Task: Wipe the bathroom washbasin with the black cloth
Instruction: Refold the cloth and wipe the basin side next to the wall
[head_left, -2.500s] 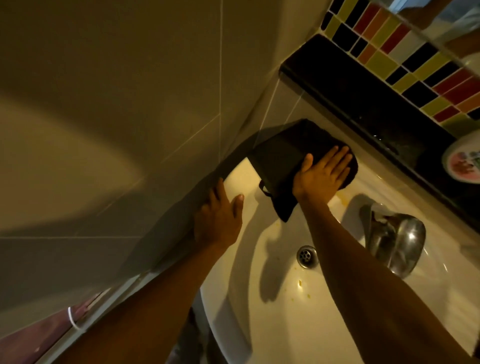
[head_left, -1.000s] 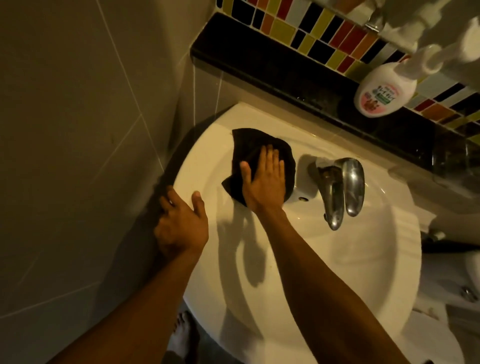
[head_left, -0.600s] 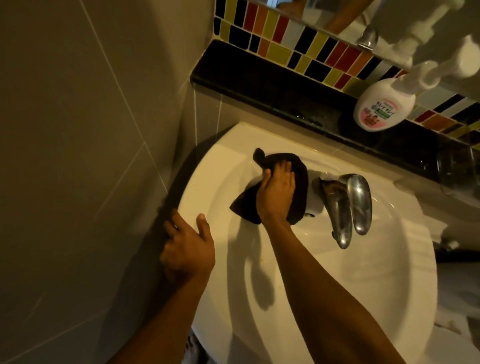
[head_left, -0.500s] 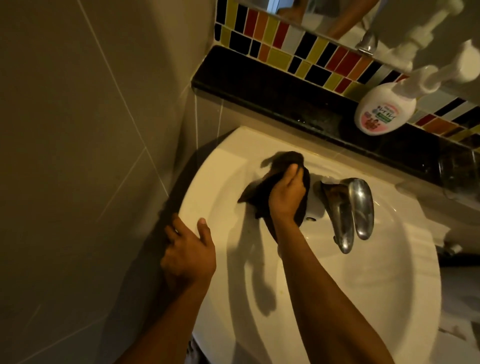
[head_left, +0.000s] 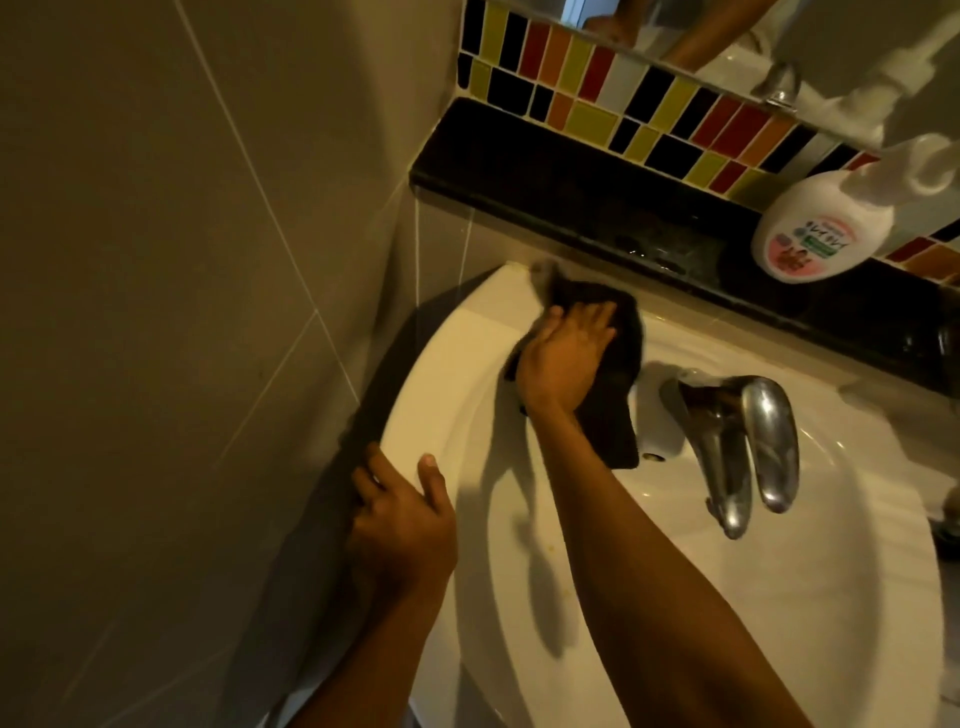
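Observation:
The white washbasin (head_left: 810, 597) fills the lower right of the view. A black cloth (head_left: 613, 415) lies on its back left rim, just left of the chrome tap (head_left: 737, 441). My right hand (head_left: 563, 358) presses flat on the cloth, fingers spread and pointing toward the back wall. The cloth's lower end hangs into the bowl next to the overflow hole. My left hand (head_left: 400, 525) rests on the basin's left rim, fingers curled over the edge and thumb on top. It holds nothing else.
A black stone ledge (head_left: 571, 208) runs behind the basin, with a white pump bottle (head_left: 815, 228) on it at the right. Coloured mosaic tiles and a mirror edge sit above. A beige tiled wall (head_left: 182, 312) stands close on the left.
My right hand has flattened out on the cloth and pushed it up toward the back left corner of the rim. My left hand has stayed on the left rim.

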